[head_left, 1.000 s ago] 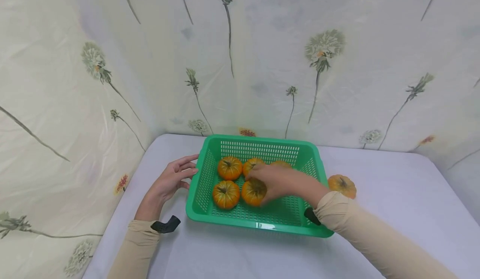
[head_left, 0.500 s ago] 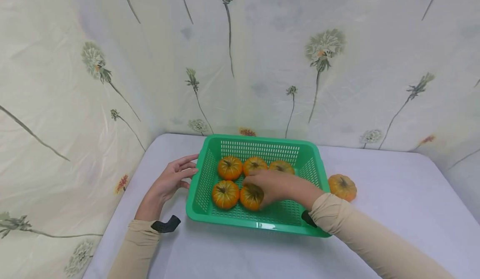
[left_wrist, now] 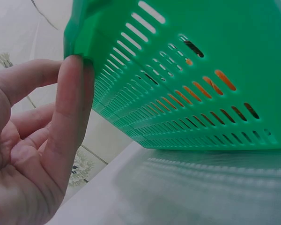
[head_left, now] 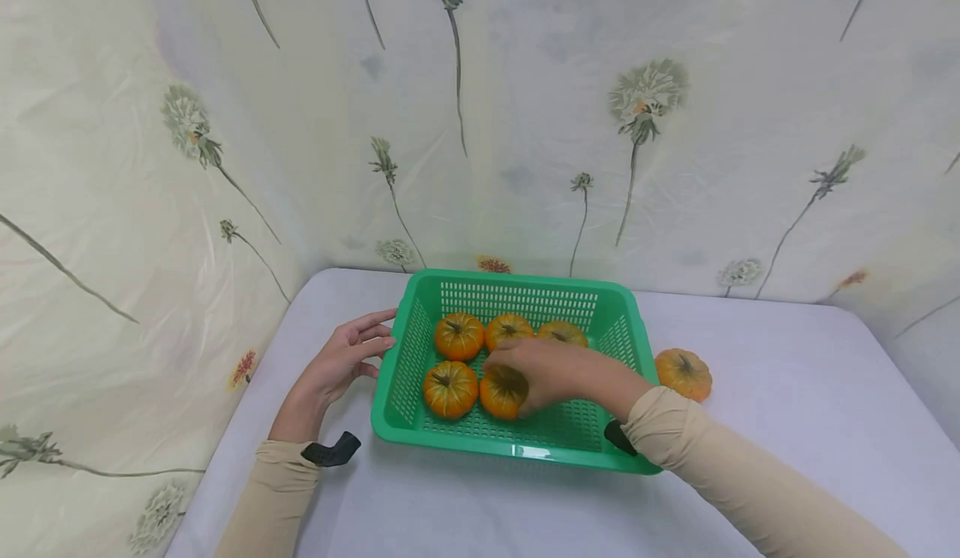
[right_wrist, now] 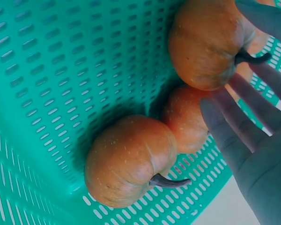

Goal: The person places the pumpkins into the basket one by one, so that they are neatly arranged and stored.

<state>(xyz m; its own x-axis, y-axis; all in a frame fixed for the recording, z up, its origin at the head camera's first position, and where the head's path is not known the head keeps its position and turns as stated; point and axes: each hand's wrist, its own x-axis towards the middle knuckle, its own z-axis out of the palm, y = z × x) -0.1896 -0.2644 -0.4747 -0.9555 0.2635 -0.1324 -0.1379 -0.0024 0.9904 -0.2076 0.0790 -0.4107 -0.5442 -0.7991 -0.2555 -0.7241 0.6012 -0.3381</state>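
Note:
A green plastic basket (head_left: 592, 456) holds several orange pumpkins. My right hand (head_left: 558, 370) reaches in over its right side and holds the front-row pumpkin (head_left: 501, 393) near the middle. In the right wrist view, thumb and fingers spread around that pumpkin (right_wrist: 203, 44), by its dark stem. Left of it sits another pumpkin (head_left: 451, 389). Behind stand a left pumpkin (head_left: 459, 337), a middle pumpkin (head_left: 509, 329) and a right pumpkin (head_left: 562, 333). At the basket's left rim, my left hand (head_left: 347, 356) touches the edge with relaxed fingertips, as the left wrist view shows close up.
One more pumpkin (head_left: 684, 374) lies outside the basket, on the white tablecloth (head_left: 787, 391) to the right. A flower-patterned curtain (head_left: 525, 124) hangs behind the table and along its left side.
Over the first half second my right hand and the front pumpkin shifted slightly left and nearer, uncovering the back right pumpkin. Since then they have stayed almost still. The left hand has not moved.

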